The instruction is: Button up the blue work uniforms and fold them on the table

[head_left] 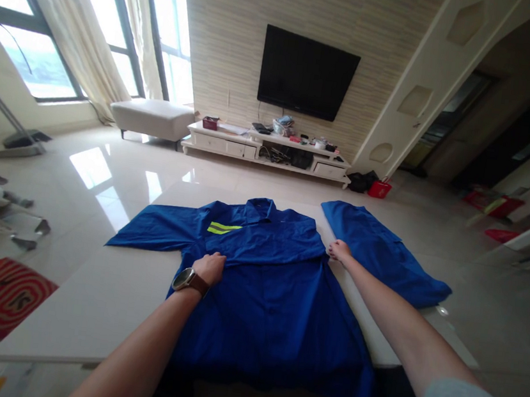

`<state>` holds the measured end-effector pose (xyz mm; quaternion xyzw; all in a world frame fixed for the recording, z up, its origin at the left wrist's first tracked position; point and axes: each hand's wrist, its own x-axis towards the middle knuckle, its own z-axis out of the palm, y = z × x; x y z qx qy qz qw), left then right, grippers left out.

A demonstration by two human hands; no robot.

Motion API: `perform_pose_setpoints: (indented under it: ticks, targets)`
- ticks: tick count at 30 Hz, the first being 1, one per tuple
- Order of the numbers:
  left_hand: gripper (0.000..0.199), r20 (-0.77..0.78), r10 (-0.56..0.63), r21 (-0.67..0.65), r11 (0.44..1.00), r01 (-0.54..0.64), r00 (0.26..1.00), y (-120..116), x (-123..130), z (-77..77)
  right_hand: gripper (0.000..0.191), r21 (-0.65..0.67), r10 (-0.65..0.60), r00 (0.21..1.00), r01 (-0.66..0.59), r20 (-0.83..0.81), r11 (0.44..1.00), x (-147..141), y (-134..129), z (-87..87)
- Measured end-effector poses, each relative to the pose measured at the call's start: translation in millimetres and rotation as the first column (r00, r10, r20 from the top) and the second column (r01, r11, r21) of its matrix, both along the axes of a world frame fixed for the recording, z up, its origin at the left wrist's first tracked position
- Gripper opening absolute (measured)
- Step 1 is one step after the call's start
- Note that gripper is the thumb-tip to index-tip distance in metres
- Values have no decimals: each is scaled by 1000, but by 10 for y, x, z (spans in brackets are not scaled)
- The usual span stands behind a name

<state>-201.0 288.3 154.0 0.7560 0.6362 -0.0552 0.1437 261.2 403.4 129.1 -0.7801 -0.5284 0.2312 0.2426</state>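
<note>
A blue work jacket (277, 290) with a collar and a yellow-green reflective patch lies front up on the white table. One sleeve stretches out to the left; on the right, cloth is folded across the chest, and its lower edge runs between my hands. My left hand (209, 269), with a watch on the wrist, is closed on this fold at the left side; its fingertips are partly hidden. Closed at the jacket's right edge is my right hand (338, 251), gripping the cloth there. Close by on the right lies a folded blue garment (378, 254).
The white table (82, 305) has its near edge in front of me, and the jacket's hem hangs over it. A red patterned bag (1, 298) lies at the left. Beyond stand a low TV cabinet (223, 144), a padded bench (152, 119) and a wall television (307, 73).
</note>
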Motion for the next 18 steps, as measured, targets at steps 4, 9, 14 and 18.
perform_pose_setpoints:
  ticks: [4, 9, 14, 18]
  targets:
    - [29, -42, 7, 44, 999, -5, 999, 40, 51, -25, 25, -97, 124, 982, -139, -140, 986, -79, 111, -102]
    - [30, -79, -5, 42, 999, 9, 997, 119, 76, -103, 27, -23, 175, 972, -181, -158, 983, -105, 72, -247]
    - [33, -115, 6, 41, 999, -2, 993, 97, 135, -93, 31, 52, 115, 993, -115, -2, 992, -71, -4, -299]
    - [31, -145, 20, 36, 999, -15, 989, 37, 166, -51, 33, 55, -16, 987, 7, 157, 998, -5, -31, -254]
